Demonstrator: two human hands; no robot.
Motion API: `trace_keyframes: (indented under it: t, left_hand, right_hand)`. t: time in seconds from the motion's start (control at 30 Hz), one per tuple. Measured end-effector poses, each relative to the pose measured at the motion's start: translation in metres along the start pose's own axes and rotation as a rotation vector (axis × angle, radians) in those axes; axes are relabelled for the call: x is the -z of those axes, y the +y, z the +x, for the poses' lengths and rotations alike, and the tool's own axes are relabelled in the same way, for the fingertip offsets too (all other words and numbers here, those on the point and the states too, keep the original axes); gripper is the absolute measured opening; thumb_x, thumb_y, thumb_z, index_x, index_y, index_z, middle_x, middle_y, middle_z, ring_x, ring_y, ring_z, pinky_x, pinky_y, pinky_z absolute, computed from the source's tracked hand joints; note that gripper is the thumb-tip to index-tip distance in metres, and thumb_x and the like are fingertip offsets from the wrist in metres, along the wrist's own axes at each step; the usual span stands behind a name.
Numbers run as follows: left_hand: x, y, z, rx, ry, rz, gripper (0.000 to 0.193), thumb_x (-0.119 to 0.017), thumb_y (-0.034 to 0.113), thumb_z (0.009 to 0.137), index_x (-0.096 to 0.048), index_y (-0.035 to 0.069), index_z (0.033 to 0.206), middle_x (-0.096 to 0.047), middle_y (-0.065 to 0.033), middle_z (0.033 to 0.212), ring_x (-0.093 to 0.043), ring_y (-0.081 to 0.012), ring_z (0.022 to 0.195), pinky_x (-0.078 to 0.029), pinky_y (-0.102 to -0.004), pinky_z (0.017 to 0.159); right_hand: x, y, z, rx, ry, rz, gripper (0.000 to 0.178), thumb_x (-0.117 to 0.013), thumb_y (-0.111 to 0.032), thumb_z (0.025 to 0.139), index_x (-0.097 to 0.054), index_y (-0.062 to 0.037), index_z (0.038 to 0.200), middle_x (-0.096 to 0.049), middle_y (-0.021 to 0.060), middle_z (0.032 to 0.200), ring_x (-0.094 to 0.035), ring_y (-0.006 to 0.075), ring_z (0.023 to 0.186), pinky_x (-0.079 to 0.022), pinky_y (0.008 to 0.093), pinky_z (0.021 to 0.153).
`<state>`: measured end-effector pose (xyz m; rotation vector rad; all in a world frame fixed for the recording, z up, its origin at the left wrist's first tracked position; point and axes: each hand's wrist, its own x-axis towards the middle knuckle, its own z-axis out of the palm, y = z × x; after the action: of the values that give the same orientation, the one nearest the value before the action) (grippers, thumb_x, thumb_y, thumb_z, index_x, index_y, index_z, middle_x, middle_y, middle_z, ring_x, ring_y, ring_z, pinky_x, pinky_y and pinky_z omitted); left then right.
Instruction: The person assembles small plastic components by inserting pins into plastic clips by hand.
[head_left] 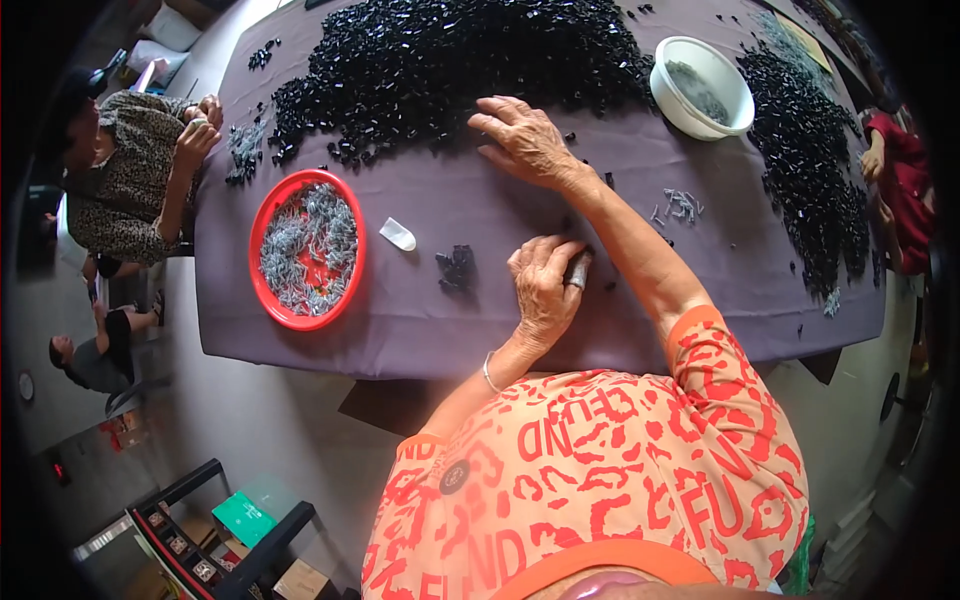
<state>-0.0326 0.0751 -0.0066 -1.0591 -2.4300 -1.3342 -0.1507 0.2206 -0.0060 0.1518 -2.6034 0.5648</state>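
My right hand [525, 140] reaches over the near edge of a wide heap of small shiny black pieces [440, 70], fingers apart and nothing seen between them. Closer to me, my left hand [545, 285] rests on the purple-grey cloth with its fingers curled in; whatever they may hold is hidden. A grey wrapping [579, 270] covers its thumb. Just left of that hand lies a little cluster of black pieces [457, 268]. Beyond the cluster is a white finger-shaped sleeve [398, 235]. Several thin clear-grey slivers [683, 205] lie right of my right forearm.
A red round tray [262, 285] of grey slivers stands left. A white tub [742, 118] with grey bits sits back right, beside another black heap [810, 160]. People sit at the left [135, 170] and right [905, 190] table edges. A dark rack [265, 545] stands lower left.
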Motion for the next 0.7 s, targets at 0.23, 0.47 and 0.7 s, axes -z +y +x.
trace_keyframes:
  t: [0.23, 0.47, 0.7]
  left_hand:
    - [0.006, -0.002, 0.004, 0.142, 0.183, -0.149, 0.034, -0.064, 0.001, 0.077, -0.058, 0.002, 0.111, -0.053, -0.0156, 0.117, -0.048, -0.0316, 0.110, -0.037, -0.0403, 0.096]
    - [0.003, -0.014, 0.002, 0.326, 0.250, -0.436, 0.036, -0.052, -0.004, 0.081, -0.049, 0.002, 0.117, -0.046, -0.0137, 0.125, -0.046, -0.0249, 0.115, -0.041, -0.0323, 0.092]
    - [0.001, -0.018, -0.004, 0.434, 0.275, -0.691, 0.040, -0.050, 0.000, 0.085, -0.043, 0.003, 0.124, -0.042, -0.0092, 0.127, -0.042, -0.0196, 0.117, -0.038, -0.0317, 0.096]
  right_hand:
    - [0.039, -0.014, -0.066, 0.140, -0.251, -0.213, 0.045, -0.060, -0.027, 0.085, -0.051, -0.0176, 0.128, -0.039, 0.0090, 0.143, -0.034, 0.0291, 0.133, -0.032, 0.0421, 0.107]
    - [0.098, -0.041, -0.122, 0.066, -0.431, -0.045, 0.051, -0.065, -0.011, 0.078, -0.052, -0.0145, 0.127, -0.041, 0.0082, 0.142, -0.034, 0.0288, 0.134, -0.030, 0.0456, 0.107]
    - [0.095, -0.034, -0.125, -0.036, -0.203, 0.227, 0.037, -0.064, -0.006, 0.080, -0.058, -0.0083, 0.116, -0.054, 0.0098, 0.129, -0.046, 0.0307, 0.125, -0.039, 0.0419, 0.101]
